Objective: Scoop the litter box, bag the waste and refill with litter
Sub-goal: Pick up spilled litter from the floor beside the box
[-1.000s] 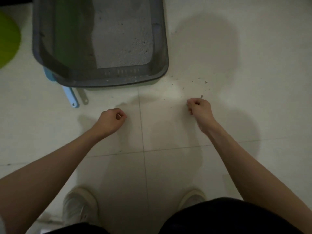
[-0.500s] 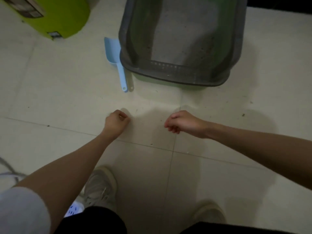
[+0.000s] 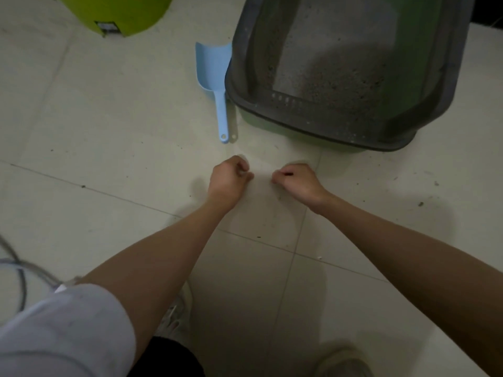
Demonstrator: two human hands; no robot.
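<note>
The litter box (image 3: 313,127), a grey rim on a green base, stands on the tiled floor at the upper right, with grey litter (image 3: 334,50) inside. A light blue scoop (image 3: 212,66) lies on the floor against the box's left side, handle toward me. My left hand (image 3: 230,176) and my right hand (image 3: 298,180) hover low over the floor just in front of the box, a short gap between them. Both have the fingers curled closed. A small dark mark shows between the right hand's fingers; I cannot tell what it is.
A lime green container (image 3: 117,12) stands at the upper left. Dark litter crumbs (image 3: 420,204) dot the tiles to the right of my hands. A grey cable (image 3: 19,268) loops at the left edge. My shoes (image 3: 174,314) are below my arms.
My right hand has moved left, close to my left hand. The view has swung, so the box now sits at the upper right and the scoop and green container show fully.
</note>
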